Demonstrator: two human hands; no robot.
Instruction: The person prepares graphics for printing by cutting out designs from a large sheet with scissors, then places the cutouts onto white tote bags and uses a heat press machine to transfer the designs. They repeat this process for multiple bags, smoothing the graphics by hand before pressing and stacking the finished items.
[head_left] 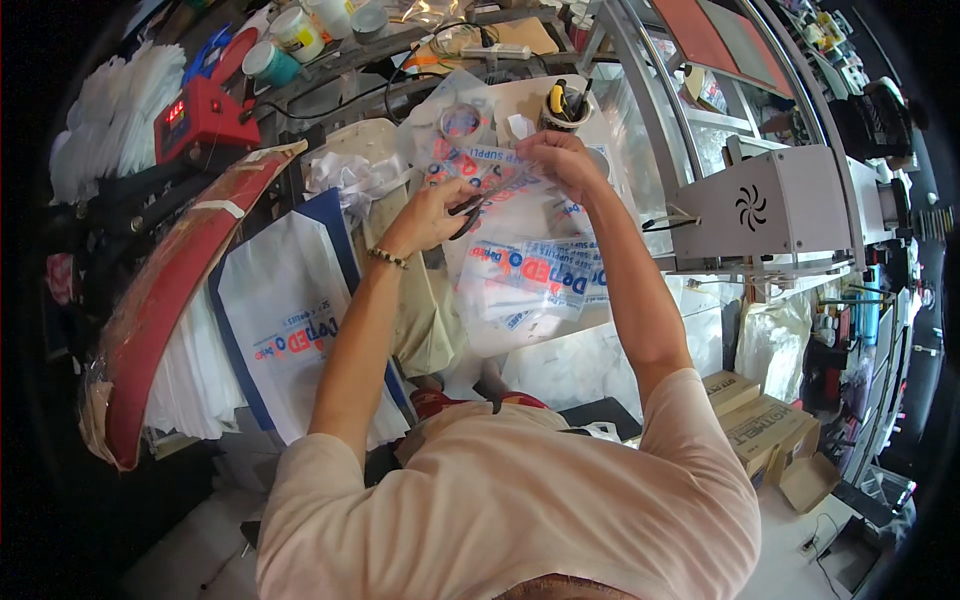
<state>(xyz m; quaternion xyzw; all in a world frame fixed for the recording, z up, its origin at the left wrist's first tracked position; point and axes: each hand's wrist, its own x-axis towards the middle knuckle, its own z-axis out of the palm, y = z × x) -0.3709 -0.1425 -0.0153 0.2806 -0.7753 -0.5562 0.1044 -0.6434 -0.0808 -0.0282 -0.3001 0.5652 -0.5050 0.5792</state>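
My left hand (440,213) is closed on a pair of black-handled scissors (466,216), whose blades reach toward the plastic between my hands. With bent fingers, my right hand (562,160) pinches a clear plastic sheet (515,180) printed in red and blue. More printed plastic sheets (535,275) lie below my hands on the white tabletop (490,338). Beyond my left hand a roll of tape (461,122) rests on clear plastic. Just past my right hand stands a cup (562,122) holding a yellow-and-black tool and other items.
A blue-edged board (345,240) with a printed white sheet leans at left, beside a long red curved piece (190,270). Behind them sits a red control box (205,125). A grey machine housing (755,205) with metal rails stands at right, above cardboard boxes (765,430).
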